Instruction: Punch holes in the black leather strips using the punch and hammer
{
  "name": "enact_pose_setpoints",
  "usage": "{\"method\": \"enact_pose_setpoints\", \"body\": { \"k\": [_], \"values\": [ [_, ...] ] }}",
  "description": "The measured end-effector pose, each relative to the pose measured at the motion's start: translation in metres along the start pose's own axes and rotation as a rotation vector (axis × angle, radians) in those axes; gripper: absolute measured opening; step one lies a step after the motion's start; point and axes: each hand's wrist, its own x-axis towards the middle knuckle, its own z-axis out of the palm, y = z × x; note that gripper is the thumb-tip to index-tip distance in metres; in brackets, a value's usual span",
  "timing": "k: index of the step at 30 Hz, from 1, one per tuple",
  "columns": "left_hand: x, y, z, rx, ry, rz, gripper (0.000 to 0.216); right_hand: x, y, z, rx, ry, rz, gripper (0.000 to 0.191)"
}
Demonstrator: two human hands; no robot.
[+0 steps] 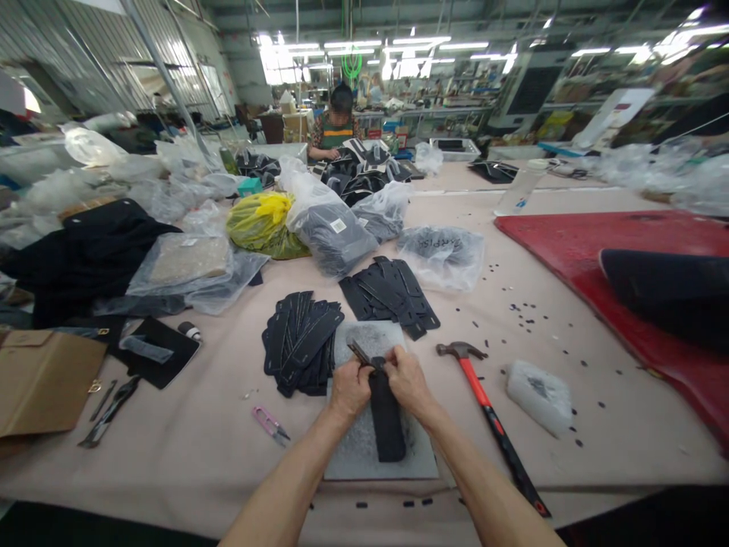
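Note:
My left hand (350, 387) is closed, its fingers pinched around a short dark metal punch (358, 352) that slants up to the left. Its fingertips are also close to the top of a long black fabric piece (388, 425). My right hand (407, 380) pinches the upper end of that piece, and the fingertips hide part of it. Beneath both hands is a grey speckled board (347, 456). Flat black cut pieces lie in one pile (301, 342) left of the board and another pile (390, 292) behind it.
A claw hammer (490, 414) with a red and black handle lies on the right, near a wrapped white block (538, 395). Pink thread snips (270, 425) lie left. Plastic bags (333, 228) stand behind, a red sheet (569, 251) at right. Another person (336, 125) sits opposite.

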Motion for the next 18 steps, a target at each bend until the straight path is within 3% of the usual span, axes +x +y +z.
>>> {"method": "enact_pose_setpoints", "body": {
  "k": [9,13,18],
  "values": [
    [0.0,0.001,-0.001,0.038,-0.035,0.023,0.017,0.004,0.01,-0.004,0.216,-0.008,0.017,0.024],
    [-0.001,0.0,-0.001,0.016,-0.04,0.029,0.017,0.001,0.007,-0.01,0.136,-0.016,-0.027,0.032],
    [-0.001,-0.001,-0.001,0.038,-0.029,0.037,0.017,-0.006,-0.009,-0.008,-0.093,-0.092,-0.126,0.026]
  ]
}}
